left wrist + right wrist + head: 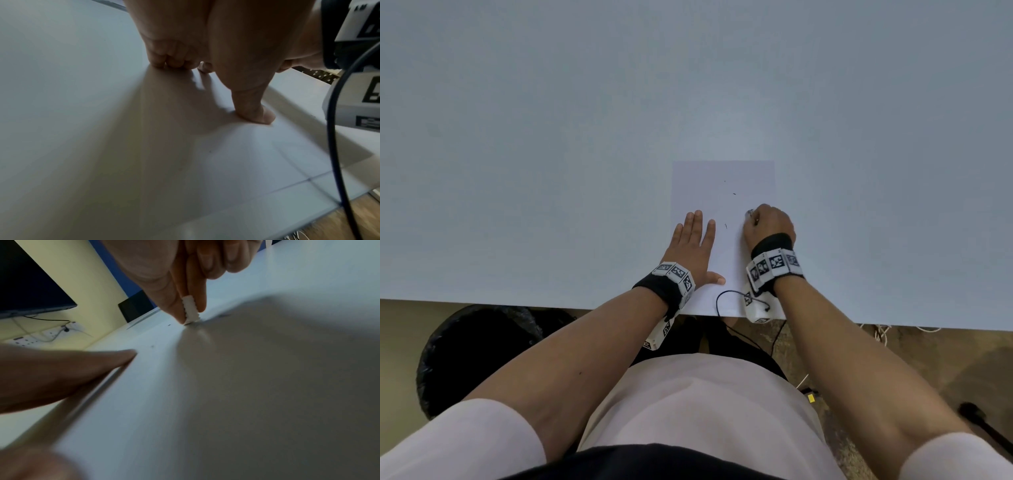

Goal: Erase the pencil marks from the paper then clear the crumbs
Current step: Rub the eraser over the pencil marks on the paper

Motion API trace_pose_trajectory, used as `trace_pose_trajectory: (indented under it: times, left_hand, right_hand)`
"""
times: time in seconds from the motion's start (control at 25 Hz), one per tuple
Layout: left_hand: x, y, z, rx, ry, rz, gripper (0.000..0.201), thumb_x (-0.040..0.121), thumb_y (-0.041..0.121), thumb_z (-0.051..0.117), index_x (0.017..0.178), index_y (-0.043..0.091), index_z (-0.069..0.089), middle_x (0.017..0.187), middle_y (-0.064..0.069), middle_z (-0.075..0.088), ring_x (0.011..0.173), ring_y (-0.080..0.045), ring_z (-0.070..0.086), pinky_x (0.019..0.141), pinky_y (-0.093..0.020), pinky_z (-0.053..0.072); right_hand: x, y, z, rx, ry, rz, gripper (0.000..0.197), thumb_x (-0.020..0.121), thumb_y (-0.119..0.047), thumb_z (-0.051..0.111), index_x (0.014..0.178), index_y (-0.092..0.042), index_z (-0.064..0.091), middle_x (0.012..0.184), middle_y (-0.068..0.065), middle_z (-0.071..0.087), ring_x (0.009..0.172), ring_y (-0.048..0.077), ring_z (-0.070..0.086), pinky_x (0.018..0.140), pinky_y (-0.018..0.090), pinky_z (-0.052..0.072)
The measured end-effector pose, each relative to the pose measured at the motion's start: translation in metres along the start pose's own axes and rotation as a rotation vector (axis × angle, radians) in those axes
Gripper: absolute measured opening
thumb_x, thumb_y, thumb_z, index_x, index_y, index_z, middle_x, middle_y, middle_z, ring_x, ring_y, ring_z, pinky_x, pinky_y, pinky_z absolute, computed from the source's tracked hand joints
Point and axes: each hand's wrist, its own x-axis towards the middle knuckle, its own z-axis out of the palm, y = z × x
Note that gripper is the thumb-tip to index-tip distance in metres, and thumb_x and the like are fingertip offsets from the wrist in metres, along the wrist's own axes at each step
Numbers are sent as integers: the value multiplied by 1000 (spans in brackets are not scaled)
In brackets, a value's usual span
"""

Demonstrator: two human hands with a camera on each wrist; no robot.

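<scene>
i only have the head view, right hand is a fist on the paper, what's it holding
Observer: The right wrist view shows the right hand pinching a small white eraser between thumb and finger, its tip on the paper.
Operator: any marks close to the tip
Observer: Yes, a faint grey smudge lies just beyond the tip in that view.
Operator: is the left hand really pressing the sheet
Observer: The left wrist view shows the left hand with its thumb tip and fingertips down on the surface.
</scene>
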Motion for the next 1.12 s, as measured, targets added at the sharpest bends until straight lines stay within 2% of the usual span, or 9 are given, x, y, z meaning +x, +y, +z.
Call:
trace_pose_trajectory:
  times: [0.12,0.16,0.36,0.44,0.6,0.64,0.8,1.0,1.12]
  left_hand:
    - [2,-1,0,-15,7,1,121,79,75,52,150,8,-20,156,-23,-26,145,-36,-22,116,-44,-13]
    - [1,-1,1,-9,6,1,121,79,75,52,150,8,-19,156,-23,-26,145,-36,-22,116,-44,-13]
    - [0,-1,0,-6,6,2,122,79,72,54,150,8,-21,155,-21,-29,144,-35,-25,119,-45,-11]
    - [1,-1,1,-13,8,8,121,79,72,54,150,8,-21,155,-22,-28,144,-36,-24,119,-45,-11]
    - [1,-2,1,-17,10,10,120,80,73,52,150,8,-20,155,-23,-27,145,-37,-23,116,-45,-13]
    - [1,-2,1,-13,11,13,120,80,73,52,150,8,-20,155,-23,-27,145,-37,-24,116,-45,-13]
    - [0,-1,-1,-12,4,5,121,80,72,53,150,8,-20,155,-23,-27,145,-36,-24,117,-45,-12]
    - [1,-1,0,-18,17,7,121,79,72,55,150,7,-19,155,-23,-26,145,-37,-23,117,-45,-12]
    - [0,0,1,-5,18,8,121,79,72,55,150,7,-19,155,-23,-27,145,-37,-23,116,-45,-13]
  right_hand:
    - [-22,-22,19,-112,-108,-260,33,95,-26,41,87,-3,64,90,15,67,86,33,60,69,34,45]
    - [-21,-21,17,-133,-111,-282,33,95,-27,41,86,-4,64,90,15,67,87,34,60,69,34,45]
    - [30,7,-12,-107,-21,-36,29,92,-31,48,90,-7,64,94,14,67,92,33,60,71,34,47]
    - [25,-1,-9,-111,-11,-70,31,94,-30,45,91,-6,64,94,15,67,91,34,60,71,34,48]
    - [-11,-18,12,-196,-156,-348,33,96,-28,41,89,-5,63,91,14,67,86,31,59,69,32,44]
    - [-8,-19,8,-205,-155,-355,32,95,-29,42,89,-6,64,90,13,67,86,31,60,69,33,45]
    - [22,-15,-6,-152,-80,-203,30,94,-32,47,87,-9,64,89,11,67,84,30,61,71,34,49]
    - [15,-30,1,-257,-179,-440,32,95,-31,45,92,-6,63,95,13,66,94,32,58,73,34,44]
    - [35,-28,-9,-281,-95,-322,32,95,-33,46,93,-7,64,95,13,67,91,32,60,73,35,46]
